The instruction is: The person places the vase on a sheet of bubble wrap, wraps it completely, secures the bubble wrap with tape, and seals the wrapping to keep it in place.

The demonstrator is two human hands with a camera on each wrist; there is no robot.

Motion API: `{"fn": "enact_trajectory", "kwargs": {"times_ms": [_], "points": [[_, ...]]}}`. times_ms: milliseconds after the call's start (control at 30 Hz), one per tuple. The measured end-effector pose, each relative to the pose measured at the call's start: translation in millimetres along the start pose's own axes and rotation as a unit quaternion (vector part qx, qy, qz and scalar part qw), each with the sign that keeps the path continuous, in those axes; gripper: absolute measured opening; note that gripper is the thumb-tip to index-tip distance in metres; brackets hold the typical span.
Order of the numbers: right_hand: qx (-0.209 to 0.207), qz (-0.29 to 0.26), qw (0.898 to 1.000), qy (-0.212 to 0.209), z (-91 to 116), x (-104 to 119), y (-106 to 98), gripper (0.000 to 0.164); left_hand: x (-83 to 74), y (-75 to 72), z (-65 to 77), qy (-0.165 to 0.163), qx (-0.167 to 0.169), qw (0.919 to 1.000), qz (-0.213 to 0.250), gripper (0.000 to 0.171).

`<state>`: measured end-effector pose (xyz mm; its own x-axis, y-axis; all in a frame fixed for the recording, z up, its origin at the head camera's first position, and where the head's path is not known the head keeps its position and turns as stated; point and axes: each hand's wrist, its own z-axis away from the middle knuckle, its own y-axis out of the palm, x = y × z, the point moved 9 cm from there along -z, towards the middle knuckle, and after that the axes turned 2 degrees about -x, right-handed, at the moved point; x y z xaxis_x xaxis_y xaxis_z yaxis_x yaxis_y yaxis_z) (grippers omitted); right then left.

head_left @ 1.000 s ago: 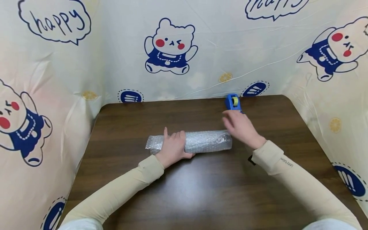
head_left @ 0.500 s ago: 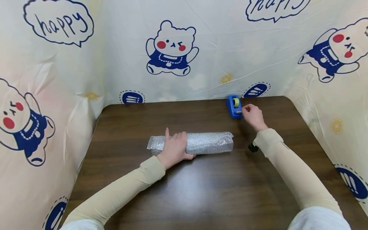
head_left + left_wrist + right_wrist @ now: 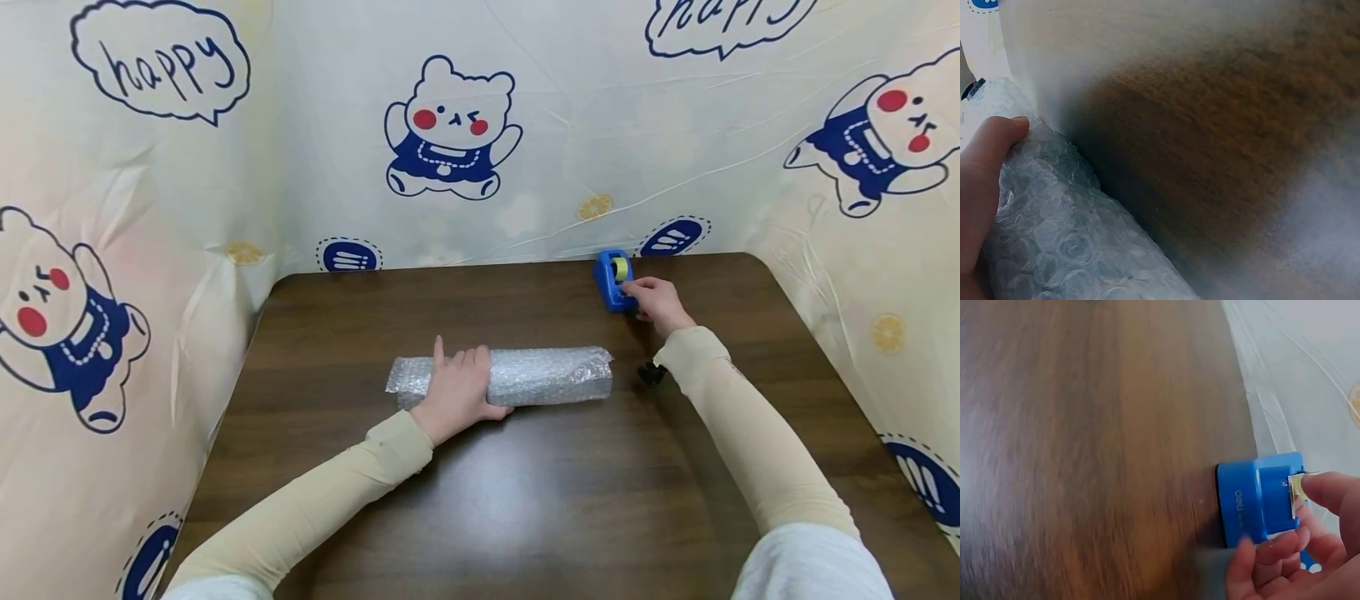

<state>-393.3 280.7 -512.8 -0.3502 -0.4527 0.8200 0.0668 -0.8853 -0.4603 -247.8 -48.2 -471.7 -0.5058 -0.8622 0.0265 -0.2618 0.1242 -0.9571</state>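
A roll of bubble wrap [image 3: 551, 377] lies crosswise on the dark wooden table. Over its left part, my left hand [image 3: 456, 390] grips it, thumb along the near side and fingers across the top. The left wrist view shows the clear bubbles [image 3: 1066, 244] up close beside the thumb. Farther back, my right hand [image 3: 660, 304] is at the front end of a blue tape dispenser [image 3: 606, 287] that holds a yellowish roll. In the right wrist view the thumb and a finger pinch the tape's end [image 3: 1298, 486] at the cutter.
The brown table [image 3: 487, 508] has a bare near half. A pale printed cloth [image 3: 555, 150] stands around the back and sides, meeting the table's back edge right behind the dispenser. A small black device [image 3: 651, 372] hangs under the right wrist.
My right hand has left the roll's right end, reached back to the dispenser's right side, then moved left onto its front and taken the tape's end. The left hand keeps its hold.
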Motion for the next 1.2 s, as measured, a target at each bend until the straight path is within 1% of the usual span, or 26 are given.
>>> {"fn": "enact_trajectory", "kwargs": {"times_ms": [200, 267, 367, 533, 700, 833, 933, 1067, 1133, 1200], "points": [[0.013, -0.081, 0.996, 0.037, -2.8, -6.9, 3.4, 0.055, 0.4, -1.5, 0.7, -0.002, -0.001, 1.0000, 0.001, 0.084], [0.017, -0.096, 0.994, 0.046, -3.9, -9.7, 4.5, 0.055, 0.1, -1.1, 1.1, -0.004, 0.003, 1.0000, 0.004, 0.084], [0.014, -0.110, 0.992, 0.053, -5.1, -12.0, 4.3, 0.055, -0.3, -0.7, 1.5, -0.006, 0.006, 0.9999, 0.010, 0.084], [0.001, -0.123, 0.991, 0.056, -5.0, -9.7, 1.0, 0.051, -1.1, -2.5, 1.7, -0.005, 0.000, 1.0000, 0.009, 0.083], [-0.001, -0.127, 0.991, 0.047, -3.6, -2.6, -1.5, 0.055, -1.0, -3.0, 1.5, -0.006, -0.006, 1.0000, 0.003, 0.084], [-0.015, -0.138, 0.989, 0.053, -2.4, -2.3, -1.2, 0.054, -0.4, -2.7, 2.2, -0.010, -0.010, 0.9999, 0.008, 0.084], [-0.038, -0.169, 0.983, 0.063, -1.3, -5.2, 0.4, 0.047, -0.1, -3.4, 2.6, -0.014, -0.014, 0.9998, 0.011, 0.084], [-0.064, -0.222, 0.970, 0.071, 0.4, -8.8, 4.8, 0.029, 0.2, -4.0, 3.0, -0.017, -0.016, 0.9996, 0.014, 0.085], [-0.071, -0.246, 0.964, 0.071, 1.1, -9.6, 7.0, 0.023, 0.1, -3.8, 3.2, -0.016, -0.018, 0.9996, 0.013, 0.085], [-0.071, -0.255, 0.962, 0.066, 1.7, -9.3, 9.0, 0.020, -0.1, -3.7, 3.3, -0.015, -0.021, 0.9996, 0.009, 0.085]]}}
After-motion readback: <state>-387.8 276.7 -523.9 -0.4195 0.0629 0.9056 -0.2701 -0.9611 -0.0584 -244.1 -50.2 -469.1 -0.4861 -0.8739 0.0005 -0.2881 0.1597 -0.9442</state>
